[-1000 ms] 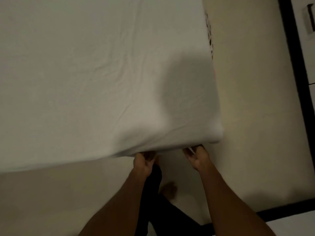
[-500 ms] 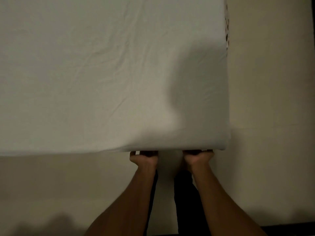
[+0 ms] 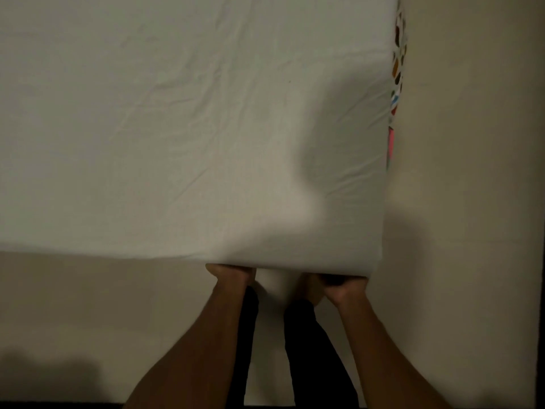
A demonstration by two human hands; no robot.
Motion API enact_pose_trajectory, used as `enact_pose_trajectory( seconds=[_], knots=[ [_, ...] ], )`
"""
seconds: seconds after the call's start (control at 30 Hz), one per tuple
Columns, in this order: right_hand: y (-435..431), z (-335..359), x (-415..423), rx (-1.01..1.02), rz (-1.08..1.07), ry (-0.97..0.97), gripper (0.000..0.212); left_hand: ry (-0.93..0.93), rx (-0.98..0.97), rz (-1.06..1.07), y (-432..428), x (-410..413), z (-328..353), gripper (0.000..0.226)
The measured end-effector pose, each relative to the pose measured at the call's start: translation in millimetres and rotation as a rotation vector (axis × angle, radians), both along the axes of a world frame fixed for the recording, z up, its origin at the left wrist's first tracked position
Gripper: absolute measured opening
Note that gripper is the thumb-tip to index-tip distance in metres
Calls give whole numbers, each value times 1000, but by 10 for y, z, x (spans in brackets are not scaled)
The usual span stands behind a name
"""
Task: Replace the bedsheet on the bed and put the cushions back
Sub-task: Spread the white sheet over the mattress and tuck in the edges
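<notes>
A white bedsheet (image 3: 188, 128) covers the mattress and fills the upper part of the head view, with light creases across it. Its near edge wraps down over the mattress end. My left hand (image 3: 228, 274) grips that edge from below, fingers curled under the cloth. My right hand (image 3: 343, 286) grips the same edge close to the near right corner; its fingertips are hidden under the sheet. A strip of colourful patterned fabric (image 3: 396, 72) shows along the mattress's right side. No cushions are in view.
Pale floor (image 3: 472, 202) lies to the right of the bed and in front of it. My dark-trousered legs (image 3: 306, 349) stand between my arms. A dark band runs along the bottom edge.
My view has shifted left and squared up to the bed end. Both hands went from loosely reaching under the sheet edge to gripping it with curled fingers near the corner.
</notes>
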State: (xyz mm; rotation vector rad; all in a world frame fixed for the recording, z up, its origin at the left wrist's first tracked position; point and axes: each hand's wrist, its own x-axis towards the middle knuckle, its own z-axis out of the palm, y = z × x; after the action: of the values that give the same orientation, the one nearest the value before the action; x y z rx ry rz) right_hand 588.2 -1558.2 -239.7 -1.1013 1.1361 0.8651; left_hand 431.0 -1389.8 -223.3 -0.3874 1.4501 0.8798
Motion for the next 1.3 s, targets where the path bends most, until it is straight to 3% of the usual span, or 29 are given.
enact_pose_trajectory(
  seconds=[0.07, 0.17, 0.33, 0.4, 0.43, 0.5, 0.53, 0.73, 0.9, 1.0, 1.1, 1.17, 1.23, 1.3],
  knots=[
    [-76, 53, 117, -56, 62, -29, 58, 52, 31, -58, 41, 9, 74, 43],
    [-198, 92, 329, -111, 201, -2, 32, 180, 15, -151, 55, 78, 244, 38],
    [-189, 214, 796, -246, 525, -36, 17, 320, -51, -193, -77, 101, 386, 28],
    [-70, 279, 886, -259, 644, -77, 23, 299, -72, -163, -249, 119, 327, 45],
    [-15, 279, 908, -245, 674, -86, 38, 280, -76, -177, -338, 147, 311, 51],
    [23, 228, 949, -186, 693, -116, 64, 250, -104, -226, -509, 293, 356, 65],
    [59, 230, 936, -158, 693, -142, 66, 228, -119, -244, -556, 421, 517, 70],
    [188, 490, 871, -84, 648, -185, 54, 216, -116, -393, -957, 1196, 1002, 66],
    [84, 281, 834, 17, 529, -125, 56, 207, -130, -417, -995, 1287, 1023, 47],
    [86, 210, 847, 13, 535, -151, 43, 195, -109, -506, -1021, 1249, 972, 45],
    [81, 145, 805, -173, 601, -113, 39, 221, -102, -661, -986, 1092, 836, 77],
    [98, 266, 778, -415, 683, -97, 40, 217, -130, -785, -951, 1031, 902, 75],
    [144, 461, 737, -612, 787, -219, 44, 283, -115, -912, -923, 1019, 1004, 65],
    [224, 707, 610, -640, 902, -450, 43, 533, -25, -1095, -892, 979, 1133, 58]
  ],
)
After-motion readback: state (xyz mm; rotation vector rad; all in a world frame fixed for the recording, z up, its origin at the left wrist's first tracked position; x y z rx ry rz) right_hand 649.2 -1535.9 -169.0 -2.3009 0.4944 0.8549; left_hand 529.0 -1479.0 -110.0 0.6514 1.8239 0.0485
